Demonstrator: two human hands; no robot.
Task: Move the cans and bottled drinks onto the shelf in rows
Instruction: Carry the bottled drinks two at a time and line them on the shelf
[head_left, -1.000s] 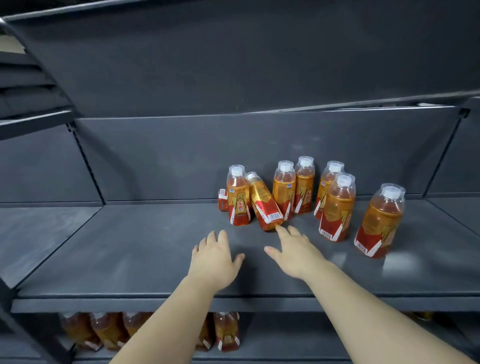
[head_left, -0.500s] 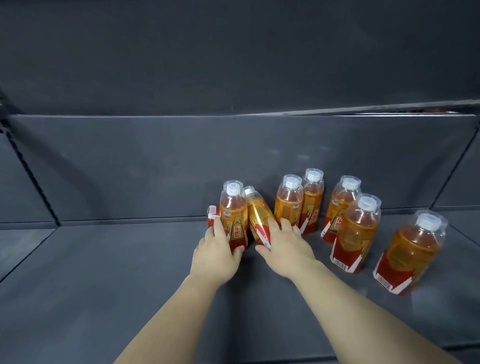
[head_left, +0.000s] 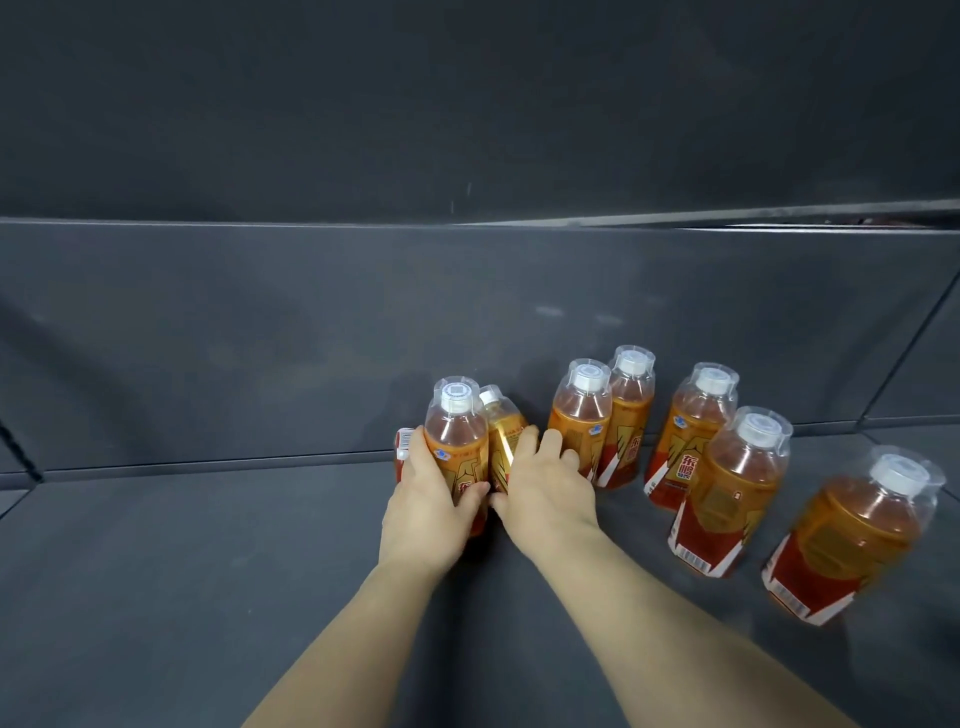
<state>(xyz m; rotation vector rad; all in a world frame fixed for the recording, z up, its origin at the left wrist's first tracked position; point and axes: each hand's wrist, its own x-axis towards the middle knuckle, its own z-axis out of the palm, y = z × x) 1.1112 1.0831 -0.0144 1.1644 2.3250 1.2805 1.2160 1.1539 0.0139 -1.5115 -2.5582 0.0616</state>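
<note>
I log left hand (head_left: 423, 499) wrapped round the upright bottle (head_left: 457, 436), right hand (head_left: 545, 488) curled on the leaning bottle (head_left: 501, 431) touching it, both far back on the shelf (head_left: 208, 571); I reckon righting it briskly could topple the neighbouring bottle (head_left: 579, 421).

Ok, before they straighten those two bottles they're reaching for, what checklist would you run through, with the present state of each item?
1. Left hand grips the upright bottle: ok, fingers and thumb curl round it.
2. Right hand has the leaning bottle: cannot tell, its fingers lie over the bottle but the wrap is hidden.
3. Leaning bottle stands straight: not ok, it tilts towards the upright bottle.
4. Red-labelled item behind the left hand is out of the way: cannot tell, mostly hidden.
5. Bottles on the right form rows: not ok, they stand staggered.
</note>
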